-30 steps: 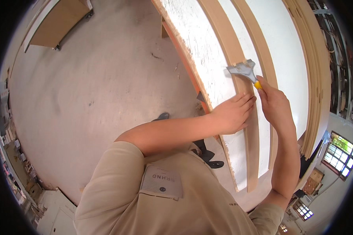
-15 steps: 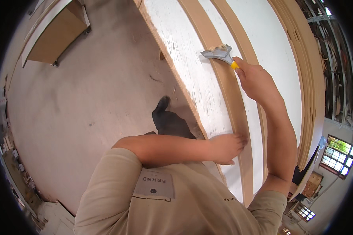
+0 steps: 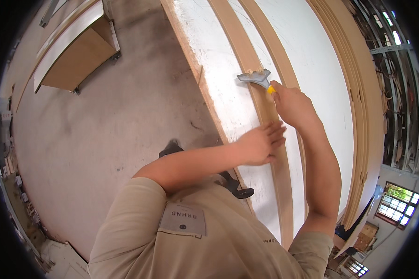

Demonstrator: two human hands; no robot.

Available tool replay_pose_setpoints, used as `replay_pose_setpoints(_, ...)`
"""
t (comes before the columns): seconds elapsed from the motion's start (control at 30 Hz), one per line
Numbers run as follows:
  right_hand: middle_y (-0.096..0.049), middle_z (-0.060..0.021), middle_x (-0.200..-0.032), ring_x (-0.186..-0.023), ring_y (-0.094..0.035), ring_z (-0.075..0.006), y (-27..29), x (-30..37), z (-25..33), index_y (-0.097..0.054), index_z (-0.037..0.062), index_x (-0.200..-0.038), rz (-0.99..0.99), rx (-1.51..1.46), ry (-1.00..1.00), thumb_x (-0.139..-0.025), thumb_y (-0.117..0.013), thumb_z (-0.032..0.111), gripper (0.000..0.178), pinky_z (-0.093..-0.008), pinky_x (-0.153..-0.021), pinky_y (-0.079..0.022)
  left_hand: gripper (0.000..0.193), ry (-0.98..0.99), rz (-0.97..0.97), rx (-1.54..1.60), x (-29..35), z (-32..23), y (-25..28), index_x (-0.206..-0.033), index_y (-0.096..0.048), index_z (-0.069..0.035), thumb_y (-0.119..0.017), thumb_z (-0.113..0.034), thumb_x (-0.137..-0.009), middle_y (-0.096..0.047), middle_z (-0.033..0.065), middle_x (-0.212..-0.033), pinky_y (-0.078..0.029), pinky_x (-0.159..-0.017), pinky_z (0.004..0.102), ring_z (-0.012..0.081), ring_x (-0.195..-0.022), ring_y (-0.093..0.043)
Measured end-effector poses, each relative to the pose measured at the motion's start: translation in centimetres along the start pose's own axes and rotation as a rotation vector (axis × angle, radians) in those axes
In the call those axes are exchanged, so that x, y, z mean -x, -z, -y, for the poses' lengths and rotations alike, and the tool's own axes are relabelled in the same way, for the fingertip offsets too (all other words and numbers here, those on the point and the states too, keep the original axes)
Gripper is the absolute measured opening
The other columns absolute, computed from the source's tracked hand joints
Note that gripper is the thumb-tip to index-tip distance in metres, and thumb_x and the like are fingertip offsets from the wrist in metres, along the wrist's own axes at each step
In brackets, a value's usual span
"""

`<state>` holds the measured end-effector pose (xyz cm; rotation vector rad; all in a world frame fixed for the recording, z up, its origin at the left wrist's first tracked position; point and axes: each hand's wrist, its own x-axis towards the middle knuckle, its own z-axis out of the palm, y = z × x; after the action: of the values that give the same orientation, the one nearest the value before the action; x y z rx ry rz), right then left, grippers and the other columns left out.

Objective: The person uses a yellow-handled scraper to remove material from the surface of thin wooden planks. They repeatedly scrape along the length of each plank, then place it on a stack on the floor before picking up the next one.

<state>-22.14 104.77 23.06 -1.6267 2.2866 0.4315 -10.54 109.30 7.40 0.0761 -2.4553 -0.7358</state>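
My right hand (image 3: 294, 104) grips a scraper (image 3: 257, 78) by its handle, which has a yellow band near the grey head. The wide blade lies across a long brown wooden strip (image 3: 239, 39), with pale shavings gathered on it. Closer to me, my left hand (image 3: 261, 143) lies over the same strip, fingers stretched out and slightly apart, holding nothing. A second brown strip (image 3: 271, 37) runs alongside to the right. Both strips rest on a white-topped work surface (image 3: 319, 74) whose left edge is rough and worn.
Several long brown boards (image 3: 347, 56) are stacked along the right side. A wheeled cabinet (image 3: 79, 60) stands on the grey floor (image 3: 121, 111) at the far left. Racks (image 3: 395, 79) of long material line the right, with a barred window (image 3: 398, 204) beyond.
My left hand has slid farther up the strip, nearer the scraper. The scraper sits a little lower in the picture. My feet have shifted in a step, and the view has moved slightly.
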Motion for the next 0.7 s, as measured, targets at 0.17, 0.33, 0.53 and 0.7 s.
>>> replay_pose_setpoints(0.17,-0.073,-0.0189,-0.101,-0.094,-0.070,-0.0373,3.8,-7.4,3.0,-0.058,0.0149,-0.140,-0.015,-0.013,-0.060,-0.104,-0.047,0.024,0.039,-0.0486,-0.084,-0.055,0.054,-0.119,0.304,0.167,-2.3,6.0,5.1,-0.124,-0.063,0.000,-0.072,-0.036,-0.084,-0.055,0.0198,-0.140,-0.036,-0.116,0.0454,0.0334,-0.136,-0.047)
replay_pose_setpoints(0.33,-0.072,-0.0177,-0.110,-0.100,-0.070,-0.0358,7.2,-14.6,6.3,-0.057,0.0164,-0.142,-0.002,-0.016,-0.097,-0.103,-0.045,0.025,0.042,-0.0480,-0.088,-0.055,0.053,-0.031,0.117,0.005,-3.2,21.0,13.8,-0.125,-0.062,0.000,-0.071,-0.033,-0.085,-0.056,0.0179,-0.137,-0.035,-0.115,0.0453,0.0350,-0.133,-0.048)
replay_pose_setpoints(0.53,-0.072,-0.0174,-0.110,-0.101,-0.069,-0.0355,12.2,-24.1,9.9,-0.058,0.0165,-0.141,0.027,-0.015,-0.141,-0.104,-0.047,0.028,0.040,-0.0471,-0.089,-0.055,0.064,-0.128,0.250,0.017,-3.9,25.1,16.1,-0.135,-0.058,0.001,-0.071,-0.036,-0.086,-0.049,0.0194,-0.150,-0.027,-0.122,0.0434,0.0321,-0.144,-0.039)
replay_pose_setpoints(0.7,-0.072,-0.0186,-0.106,-0.095,-0.070,-0.0358,15.8,-30.4,12.2,-0.058,0.0170,-0.141,0.048,-0.035,-0.146,-0.105,-0.047,0.027,0.039,-0.0466,-0.085,-0.055,0.058,-0.210,0.367,0.149,-4.7,26.3,16.5,-0.129,-0.062,0.001,-0.071,-0.037,-0.086,-0.052,0.0198,-0.146,-0.032,-0.119,0.0418,0.0308,-0.143,-0.042)
